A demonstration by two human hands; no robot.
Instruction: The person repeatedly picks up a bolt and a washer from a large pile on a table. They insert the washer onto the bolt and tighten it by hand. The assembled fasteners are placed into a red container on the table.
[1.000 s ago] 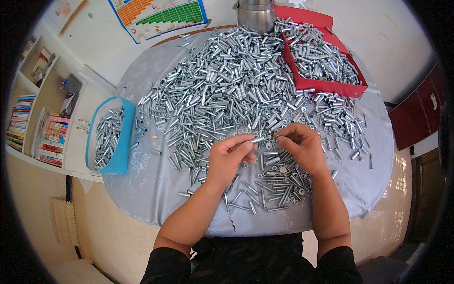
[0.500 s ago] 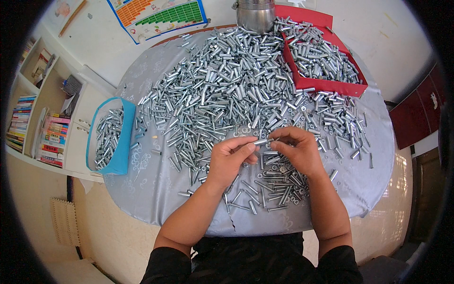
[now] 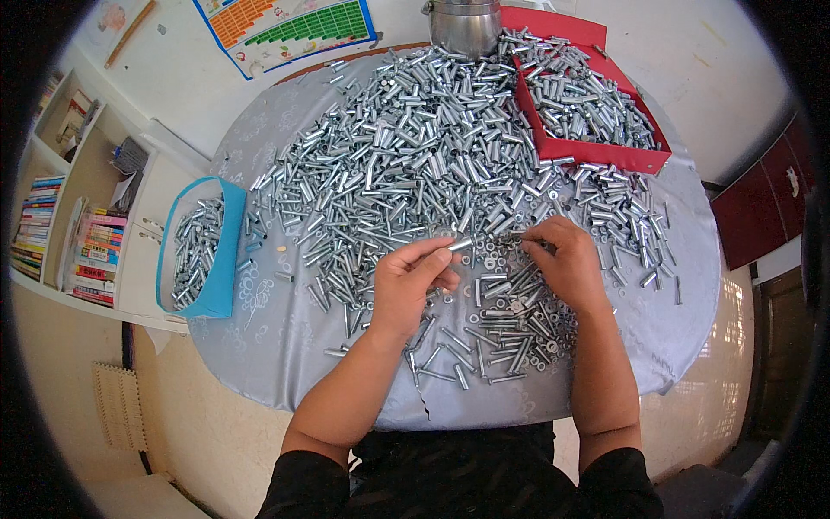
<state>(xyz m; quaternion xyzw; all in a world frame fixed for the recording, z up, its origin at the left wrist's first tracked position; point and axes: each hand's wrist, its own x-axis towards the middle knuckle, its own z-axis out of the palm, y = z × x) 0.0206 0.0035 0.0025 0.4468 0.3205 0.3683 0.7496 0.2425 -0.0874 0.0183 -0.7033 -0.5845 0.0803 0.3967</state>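
Note:
Between the thumb and fingers of my left hand (image 3: 405, 284) is a shiny metal sleeve (image 3: 460, 245), its end pointing up and to the right. My right hand (image 3: 566, 266) is a little way off to the right, fingers pinched together. A thin bolt-like piece (image 3: 512, 235) seems to stick out from the right fingertips, too small and blurred to be sure. Below the hands lies a small heap of loose bolts (image 3: 510, 342) with nuts and washers (image 3: 546, 348). A much larger pile of metal sleeves and bolts (image 3: 406, 147) spreads beyond them.
A red box (image 3: 605, 156) full of metal parts stands at the far right, beside a steel pot (image 3: 465, 30). At left a blue bin (image 3: 226, 251) holds more parts. A grey cloth (image 3: 294, 372) covers the round table. Bookshelves (image 3: 82, 173) stand further left.
My hands have moved apart. The right hand has drawn away to the right from the sleeve, while the left hand has shifted slightly left and still holds the sleeve.

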